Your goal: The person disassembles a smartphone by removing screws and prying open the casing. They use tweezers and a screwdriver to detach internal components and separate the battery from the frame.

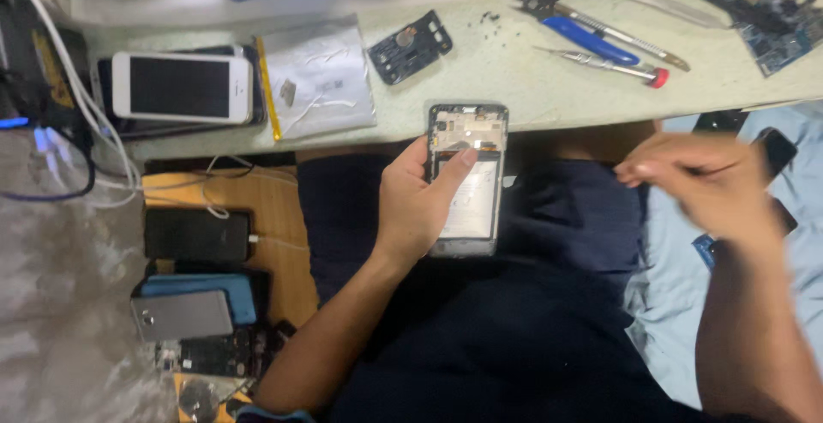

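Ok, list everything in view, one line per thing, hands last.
opened phone: 1, back off, held over the lap
white phone: 1, bench, left
silver pouch: 1, bench, beside the white phone
black frame part: 1, bench, centre
blue pliers: 1, bench, right
screwdriver: 1, silver with red cap, below the pliers
circuit board: 1, blue, bench, far right
black phone: 1, wooden shelf, lower left
grey phone: 1, on a blue one, lower left
white cables: several, far left
left hand: grips the opened phone
right hand: blurred, apart from the phone; contents unclear
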